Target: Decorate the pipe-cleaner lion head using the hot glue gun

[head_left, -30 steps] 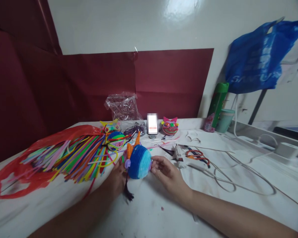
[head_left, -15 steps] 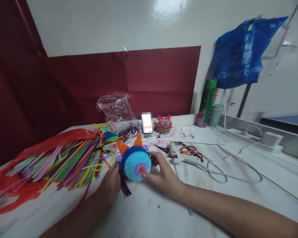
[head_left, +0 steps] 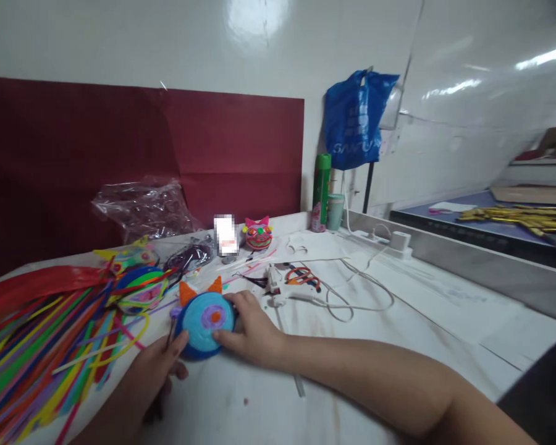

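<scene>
Between my hands is a round blue pipe-cleaner ornament (head_left: 199, 334) with two orange pointed ears, a purple ring and an orange centre. My right hand (head_left: 250, 330) grips its right side, thumb on the front face and fingers behind the rim. At the lower left edge, my left hand (head_left: 164, 364) pinches it with the thumb in front. A dark tassel hangs partly hidden below my left hand. Close by on the left lie a green and blue coiled piece (head_left: 141, 287) and many loose coloured pipe cleaners (head_left: 50, 346).
A white glue gun (head_left: 275, 284), orange-handled scissors (head_left: 303, 278) and looping cable (head_left: 384, 290) lie to the right. Behind stand a pink cat-faced ornament (head_left: 258, 233), a green spray can (head_left: 322, 191) and a cup (head_left: 336, 211). Clear plastic wrap (head_left: 143, 207) leans against the maroon sheet.
The view has swung right, so everything sits farther left in it. The ornament now faces me more squarely, and my left thumb has come onto its front edge.
</scene>
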A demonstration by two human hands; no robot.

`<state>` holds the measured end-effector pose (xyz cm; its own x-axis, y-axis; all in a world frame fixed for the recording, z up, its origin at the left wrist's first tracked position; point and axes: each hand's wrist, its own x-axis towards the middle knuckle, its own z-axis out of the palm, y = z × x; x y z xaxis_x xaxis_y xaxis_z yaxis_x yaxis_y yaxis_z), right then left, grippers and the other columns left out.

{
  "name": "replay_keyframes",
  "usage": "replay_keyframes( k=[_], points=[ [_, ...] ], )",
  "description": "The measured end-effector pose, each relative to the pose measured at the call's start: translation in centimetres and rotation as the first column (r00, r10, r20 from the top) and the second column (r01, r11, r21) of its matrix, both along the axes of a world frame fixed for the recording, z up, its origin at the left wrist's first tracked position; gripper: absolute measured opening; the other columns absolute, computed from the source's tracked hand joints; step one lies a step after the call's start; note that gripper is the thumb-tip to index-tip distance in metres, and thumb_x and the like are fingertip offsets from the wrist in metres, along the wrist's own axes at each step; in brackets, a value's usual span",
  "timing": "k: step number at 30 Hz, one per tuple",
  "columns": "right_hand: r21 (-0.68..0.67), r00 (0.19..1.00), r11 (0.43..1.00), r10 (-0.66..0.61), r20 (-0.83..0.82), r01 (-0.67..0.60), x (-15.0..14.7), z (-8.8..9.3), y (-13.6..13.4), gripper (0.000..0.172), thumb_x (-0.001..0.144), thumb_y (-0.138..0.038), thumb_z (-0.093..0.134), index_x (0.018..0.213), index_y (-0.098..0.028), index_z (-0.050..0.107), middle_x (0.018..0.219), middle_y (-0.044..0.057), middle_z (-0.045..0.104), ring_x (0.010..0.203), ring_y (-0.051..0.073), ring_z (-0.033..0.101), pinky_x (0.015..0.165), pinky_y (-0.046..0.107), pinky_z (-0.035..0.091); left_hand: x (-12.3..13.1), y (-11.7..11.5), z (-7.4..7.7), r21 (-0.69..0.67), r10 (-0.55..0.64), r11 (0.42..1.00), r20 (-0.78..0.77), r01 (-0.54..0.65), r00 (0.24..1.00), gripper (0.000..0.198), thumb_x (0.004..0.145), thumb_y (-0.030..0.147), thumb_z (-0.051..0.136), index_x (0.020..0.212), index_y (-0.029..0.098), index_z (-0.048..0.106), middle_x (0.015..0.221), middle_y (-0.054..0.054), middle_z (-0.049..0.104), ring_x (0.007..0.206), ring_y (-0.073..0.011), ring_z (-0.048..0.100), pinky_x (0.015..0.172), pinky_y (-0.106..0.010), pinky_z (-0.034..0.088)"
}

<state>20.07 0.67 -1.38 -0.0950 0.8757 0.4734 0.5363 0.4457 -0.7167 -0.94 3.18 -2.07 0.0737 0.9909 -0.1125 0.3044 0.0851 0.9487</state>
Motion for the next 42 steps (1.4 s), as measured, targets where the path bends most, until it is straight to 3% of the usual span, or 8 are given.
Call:
replay_keyframes(
  k=[2,4,7,9,11,20,25,42],
  points=[
    [0.009,1.000,1.000,0.018,-0.004,-0.018,0.1,-0.3,-0.1,0.058,0.072,-0.029,0.076,0.123,-0.020,0.052,0.113,0.011,0.054,0.109,0.030,0.053,0.098,0.050,0.046,-0.3,0.1,-0.2,0.132,0.120,0.986,-0.153,-0.100,0.981,0.048,0.069,0.061,0.067,0.084,0.016,0.063,0.055,-0.002,0.062,0.035,-0.0142,0.047,0.035,-0.025,0.034],
    [0.034,0.999,0.999,0.029,0.019,-0.030,0.2,-0.6,0.0,0.056,0.074,-0.027,0.073,0.124,-0.018,0.051,0.115,0.013,0.054,0.110,0.030,0.051,0.099,0.051,0.044,-0.6,0.0,-0.3,0.487,0.339,0.843,-0.153,-0.228,0.928,0.059,0.063,0.054,0.075,0.103,0.013,0.061,0.086,-0.011,0.068,0.065,-0.0239,0.065,0.057,-0.035,0.052],
    [0.072,0.998,0.996,0.058,0.039,-0.061,0.3,-1.0,0.3,0.051,0.077,-0.026,0.069,0.123,-0.014,0.050,0.115,0.015,0.054,0.111,0.031,0.051,0.099,0.052,0.043,-0.9,-0.6,-0.3,0.900,0.399,0.416,-0.309,0.130,0.863,0.058,0.072,0.048,0.072,0.118,0.017,0.057,0.121,-0.018,0.060,0.110,-0.0340,0.059,0.092,-0.050,0.048],
    [0.095,0.996,0.993,0.069,0.052,-0.073,0.4,-1.3,0.4,0.050,0.079,-0.026,0.067,0.125,-0.015,0.049,0.114,0.015,0.055,0.110,0.031,0.052,0.098,0.053,0.044,-0.6,-1.5,-0.3,0.856,0.418,0.221,-0.516,0.467,0.747,0.047,0.078,0.036,0.071,0.120,0.021,0.057,0.127,-0.015,0.058,0.123,-0.0335,0.050,0.106,-0.053,0.035],
    [0.140,0.993,0.986,0.078,0.092,-0.091,0.4,-1.6,0.3,0.052,0.080,-0.026,0.067,0.128,-0.017,0.048,0.115,0.015,0.055,0.110,0.031,0.052,0.097,0.054,0.044,-0.1,-2.5,-0.3,0.773,0.416,0.117,-0.608,0.623,0.676,0.039,0.082,0.026,0.067,0.119,0.020,0.057,0.121,-0.011,0.062,0.122,-0.0307,0.050,0.111,-0.054,0.027],
    [0.366,0.922,0.891,0.127,0.366,-0.268,0.1,-1.6,-1.0,0.057,0.082,-0.017,0.061,0.135,-0.021,0.042,0.119,0.016,0.056,0.106,0.032,0.053,0.086,0.050,0.048,-0.5,-2.1,-0.6,0.727,0.478,0.154,-0.647,0.669,0.594,0.048,0.084,0.023,0.060,0.129,0.015,0.049,0.121,-0.018,0.059,0.118,-0.0338,0.051,0.095,-0.051,0.045],
    [0.381,0.978,0.911,0.095,0.187,-0.161,0.6,-0.7,-0.3,0.009,0.090,-0.014,0.049,0.093,-0.022,0.052,0.089,0.008,0.061,0.086,0.023,0.056,0.076,0.040,0.046,-0.7,-0.3,-1.0,0.789,0.489,0.199,-0.594,0.581,0.639,0.054,0.083,0.031,0.064,0.131,0.014,0.046,0.124,-0.019,0.059,0.118,-0.0340,0.052,0.096,-0.049,0.047],
    [0.376,0.916,0.877,0.155,0.370,-0.300,0.1,-1.5,-0.2,0.022,0.097,-0.020,0.039,0.079,-0.021,0.051,0.074,0.006,0.063,0.071,0.021,0.055,0.072,0.036,0.040,1.4,2.8,-0.4,0.756,0.534,0.277,-0.634,0.593,0.559,0.054,0.083,0.031,0.064,0.133,0.018,0.049,0.127,-0.018,0.061,0.119,-0.0343,0.055,0.099,-0.047,0.042]
  ],
)
